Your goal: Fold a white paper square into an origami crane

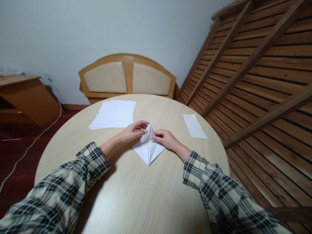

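Note:
A folded sheet of white paper lies at the middle of the round table, diamond-shaped, with one corner pointing towards me and a raised flap along its centre crease. At its upper left edge, my left hand has thumb and fingers closed on the paper near the top point. My right hand pinches the flap from the right side, its fingers curled. Part of the paper's upper edges is hidden behind the fingers.
The round table bears a stack of white sheets at the back left and a white paper strip at the right. Behind it stands a padded headboard. Wooden slats lean on the right; a desk is at left.

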Tool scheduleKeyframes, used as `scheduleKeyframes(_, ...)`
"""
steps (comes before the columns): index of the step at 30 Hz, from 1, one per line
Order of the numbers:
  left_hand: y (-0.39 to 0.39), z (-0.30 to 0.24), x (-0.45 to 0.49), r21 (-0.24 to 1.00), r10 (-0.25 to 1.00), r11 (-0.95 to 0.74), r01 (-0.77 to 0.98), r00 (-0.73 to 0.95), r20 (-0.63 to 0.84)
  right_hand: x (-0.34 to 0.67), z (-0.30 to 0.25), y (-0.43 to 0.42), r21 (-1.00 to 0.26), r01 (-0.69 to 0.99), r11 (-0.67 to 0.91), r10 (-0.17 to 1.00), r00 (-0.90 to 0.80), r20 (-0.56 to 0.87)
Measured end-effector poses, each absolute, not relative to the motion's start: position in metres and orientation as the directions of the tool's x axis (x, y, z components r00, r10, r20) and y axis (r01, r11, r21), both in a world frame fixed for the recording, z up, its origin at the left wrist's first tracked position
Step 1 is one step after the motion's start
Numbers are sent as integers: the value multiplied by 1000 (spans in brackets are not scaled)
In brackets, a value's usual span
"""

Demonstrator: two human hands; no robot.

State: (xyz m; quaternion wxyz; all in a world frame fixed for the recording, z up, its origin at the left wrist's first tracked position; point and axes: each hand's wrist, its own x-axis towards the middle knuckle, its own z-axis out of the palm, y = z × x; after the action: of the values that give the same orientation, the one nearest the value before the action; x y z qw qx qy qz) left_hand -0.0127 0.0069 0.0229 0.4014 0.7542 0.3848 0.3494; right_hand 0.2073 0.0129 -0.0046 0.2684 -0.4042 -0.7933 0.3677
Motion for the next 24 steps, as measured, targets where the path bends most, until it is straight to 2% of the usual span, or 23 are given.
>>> scheduleKeyframes(9,20,28,10,940,867,-287,185,466,174,206,-7,15,-816,387,429,816,-553,168)
scheduleKeyframes(24,15,16,24,975,929,-206,-86,297,222,204,-12,17,-821,400,407,841,-514,167)
